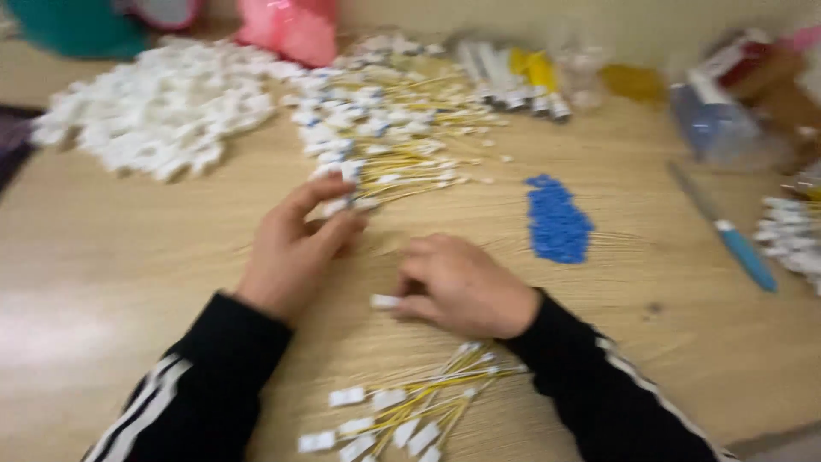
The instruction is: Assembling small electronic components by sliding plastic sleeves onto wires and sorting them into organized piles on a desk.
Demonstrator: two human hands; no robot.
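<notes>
Fingers of the left hand are curled narrowly around a white connector at the near edge of a large pile of yellow cables with white connectors, which is spread across the far middle of the wooden counter. Fingers of the right hand are folded close, and a small white connector piece is pinched at their tips, just above the counter surface. Both wrists are covered by black sleeves with white stripes.

A smaller bundle of yellow cables with white tags is laid close to the body, just below the right hand. A heap of loose white plastic housings is seen to the far left, and a small patch of blue plastic pieces lies to the right of the hands. A blue-handled tool is placed further right. The view is blurred by motion, so fine detail cannot be told.

The step in hand is judged to be the drawing of one cable from the large pile while a white piece is held ready. For the next move, a single cable end would need to be separated cleanly and lined up with the pinched piece.
</notes>
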